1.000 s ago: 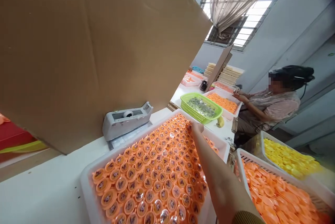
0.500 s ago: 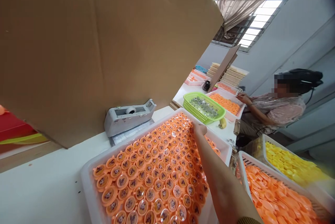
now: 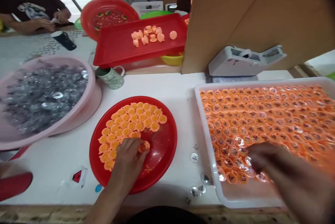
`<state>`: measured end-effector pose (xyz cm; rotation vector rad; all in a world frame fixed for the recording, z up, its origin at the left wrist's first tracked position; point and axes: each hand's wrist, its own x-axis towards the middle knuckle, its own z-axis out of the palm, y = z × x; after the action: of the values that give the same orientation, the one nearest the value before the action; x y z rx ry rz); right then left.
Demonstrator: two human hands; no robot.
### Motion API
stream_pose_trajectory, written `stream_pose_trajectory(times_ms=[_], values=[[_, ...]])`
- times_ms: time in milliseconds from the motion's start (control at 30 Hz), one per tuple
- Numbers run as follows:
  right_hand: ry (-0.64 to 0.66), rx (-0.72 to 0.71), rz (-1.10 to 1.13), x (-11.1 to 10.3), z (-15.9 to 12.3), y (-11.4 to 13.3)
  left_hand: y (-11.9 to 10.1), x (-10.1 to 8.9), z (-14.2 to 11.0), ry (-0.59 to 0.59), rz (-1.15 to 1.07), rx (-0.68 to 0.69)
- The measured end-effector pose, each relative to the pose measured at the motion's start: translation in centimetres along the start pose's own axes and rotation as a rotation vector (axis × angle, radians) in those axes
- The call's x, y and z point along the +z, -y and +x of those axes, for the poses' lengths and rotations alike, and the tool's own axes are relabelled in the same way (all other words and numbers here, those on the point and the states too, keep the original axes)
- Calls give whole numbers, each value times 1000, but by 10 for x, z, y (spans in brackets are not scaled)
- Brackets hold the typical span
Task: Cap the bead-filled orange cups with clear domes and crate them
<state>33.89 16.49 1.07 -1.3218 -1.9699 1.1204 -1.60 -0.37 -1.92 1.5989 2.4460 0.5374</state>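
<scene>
My left hand (image 3: 127, 163) is over a round red plate (image 3: 161, 150), its thumb and fingers closed on a small orange plastic cup (image 3: 143, 146). Rows of similar orange cups (image 3: 131, 117) with yellowish insides cover the plate's left and upper part. At the right, my right hand (image 3: 274, 164) is over the near part of a white tray (image 3: 210, 143); motion blurs it, so I cannot make out its fingers' grip. Orange cups (image 3: 237, 121) with small printed pictures and shiny clear tops fill much of that tray. Loose clear domed pieces (image 3: 194, 157) lie between plate and tray.
A pink basin (image 3: 92, 91) of clear pieces stands left, beside a green mug (image 3: 112, 79). Behind are a red tray (image 3: 115, 49) with orange pieces, a grey tape dispenser (image 3: 232, 65) and a cardboard panel (image 3: 240, 14). Co-workers' hands (image 3: 62, 15) show at the back.
The view has swung left, bringing the red plate and pink basin into sight. My right hand has come back from the tray's far end to its near part. My left hand now shows.
</scene>
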Motion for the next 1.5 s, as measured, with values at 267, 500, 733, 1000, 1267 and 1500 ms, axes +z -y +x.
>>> stream_pose_trajectory(times_ms=[267, 500, 733, 1000, 1267, 1500], values=[[314, -327, -85, 181, -26, 70, -7, -22, -21, 150, -264, -314], [345, -329, -400, 245, 20, 79, 9, -18, -48, 13, -533, -257], [430, -317, -392, 252, 24, 69, 14, 0, -58, 112, -716, -298], [414, -277, -503, 245, 25, 76, 8, 17, -56, 128, -678, -272], [457, -217, -292, 224, 14, 92, 3, 22, -50, 131, -695, -268], [502, -60, 74, 209, -2, 101, -1, 27, -46, 130, -738, -245]])
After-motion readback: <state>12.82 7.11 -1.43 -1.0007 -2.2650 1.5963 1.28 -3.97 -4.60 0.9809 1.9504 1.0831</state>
